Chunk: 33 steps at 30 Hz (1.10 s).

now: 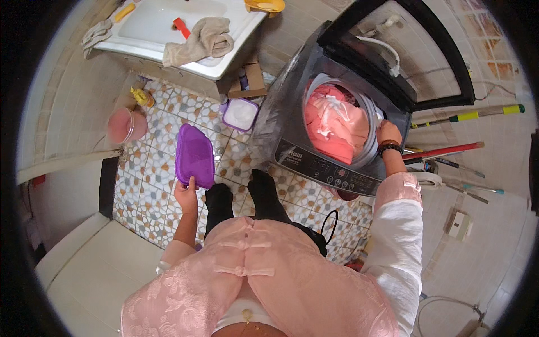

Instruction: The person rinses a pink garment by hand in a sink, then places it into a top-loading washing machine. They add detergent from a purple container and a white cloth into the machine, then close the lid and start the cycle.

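My left hand (186,193) grips the near edge of a translucent purple plastic lid (195,158), held above the tiled floor. My right hand (387,132) is over the right side of the top-loading washing machine's tub opening, fingers curled next to a small white part (379,114); whether it holds that part is hidden. Pink and coral clothes with white patches (337,122) fill the grey-rimmed tub. The washing machine (290,153) has its dark-framed glass lid (452,54) raised. By its left side, a purple-rimmed plastic box (240,114) on the floor contains white powder.
A white washbasin (143,44) with a beige towel (202,42) on its edge stands at the upper left. Below are a pink bucket (126,125), a yellow bottle (142,97) and a cardboard box (254,80). Long-handled tools (446,151) lean right of the machine.
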Motion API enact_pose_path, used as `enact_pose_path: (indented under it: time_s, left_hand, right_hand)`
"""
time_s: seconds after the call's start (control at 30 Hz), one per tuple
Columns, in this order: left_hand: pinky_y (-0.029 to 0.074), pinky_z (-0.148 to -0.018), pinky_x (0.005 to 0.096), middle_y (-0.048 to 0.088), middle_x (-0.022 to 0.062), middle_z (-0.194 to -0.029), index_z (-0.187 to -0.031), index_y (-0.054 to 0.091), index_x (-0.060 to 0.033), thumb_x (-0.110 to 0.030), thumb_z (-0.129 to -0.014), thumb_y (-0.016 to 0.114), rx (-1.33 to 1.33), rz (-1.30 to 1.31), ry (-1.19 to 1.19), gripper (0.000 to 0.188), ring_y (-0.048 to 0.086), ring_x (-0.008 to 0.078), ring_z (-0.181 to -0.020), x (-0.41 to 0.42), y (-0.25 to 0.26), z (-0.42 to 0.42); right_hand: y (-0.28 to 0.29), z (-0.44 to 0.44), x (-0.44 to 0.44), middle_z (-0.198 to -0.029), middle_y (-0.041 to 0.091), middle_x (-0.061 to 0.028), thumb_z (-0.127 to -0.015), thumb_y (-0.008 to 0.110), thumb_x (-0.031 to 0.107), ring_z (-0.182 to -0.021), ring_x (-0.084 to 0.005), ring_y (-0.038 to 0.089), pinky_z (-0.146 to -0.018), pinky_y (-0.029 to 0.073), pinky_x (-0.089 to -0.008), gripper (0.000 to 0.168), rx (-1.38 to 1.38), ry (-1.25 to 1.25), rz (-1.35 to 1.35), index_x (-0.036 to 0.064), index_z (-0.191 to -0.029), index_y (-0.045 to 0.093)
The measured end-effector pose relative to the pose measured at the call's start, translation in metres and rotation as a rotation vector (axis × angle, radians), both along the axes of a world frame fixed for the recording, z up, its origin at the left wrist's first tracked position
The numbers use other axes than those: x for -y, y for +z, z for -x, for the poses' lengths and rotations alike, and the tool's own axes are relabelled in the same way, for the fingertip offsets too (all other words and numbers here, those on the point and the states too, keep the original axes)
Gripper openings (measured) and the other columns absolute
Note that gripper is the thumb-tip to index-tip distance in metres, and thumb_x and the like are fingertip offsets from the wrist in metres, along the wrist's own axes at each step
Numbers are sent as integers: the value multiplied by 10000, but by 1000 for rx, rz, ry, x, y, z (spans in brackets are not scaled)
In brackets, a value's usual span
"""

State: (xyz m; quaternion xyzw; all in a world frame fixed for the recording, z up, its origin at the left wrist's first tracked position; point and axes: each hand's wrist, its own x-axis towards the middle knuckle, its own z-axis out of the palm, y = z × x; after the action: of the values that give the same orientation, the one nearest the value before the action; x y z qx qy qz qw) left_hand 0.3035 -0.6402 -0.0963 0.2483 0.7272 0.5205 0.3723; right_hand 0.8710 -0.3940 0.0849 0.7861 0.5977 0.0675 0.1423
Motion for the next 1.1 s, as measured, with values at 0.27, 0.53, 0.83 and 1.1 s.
enact_pose_path:
  time_s: [0.27,0.53,0.83,1.1]
  left_hand:
    - [447,-556,242,642,32,-737,-921,626,-7,-95,-862,656,25,69,51,110,554,88,-587,25,-5,15]
    - [472,-578,280,643,74,-759,-978,609,30,-129,-863,652,69,346,186,200,587,131,-608,80,-61,21]
    - [493,-548,258,622,60,-809,-994,595,25,-80,-846,666,186,363,301,196,588,103,-639,123,-205,8]
    - [467,-534,241,582,66,-788,-972,597,36,31,-791,673,-146,398,97,196,592,113,-619,126,-275,-10]
  right_hand:
    - [1,213,12,-779,646,-47,-883,589,142,-610,-90,543,-572,455,-237,117,-1851,-206,-12,32,-915,609]
    - [-263,430,87,-767,646,-69,-899,558,180,-586,-125,549,-534,467,-275,167,-1667,-561,401,24,-854,596]
    - [-630,394,32,-892,694,-152,-768,635,336,-818,-299,674,-688,526,-412,281,-453,-285,245,101,-908,700]
    - [-683,366,-45,-971,696,-121,-752,677,241,-908,-251,672,-785,529,-378,265,-219,-124,392,98,-971,712]
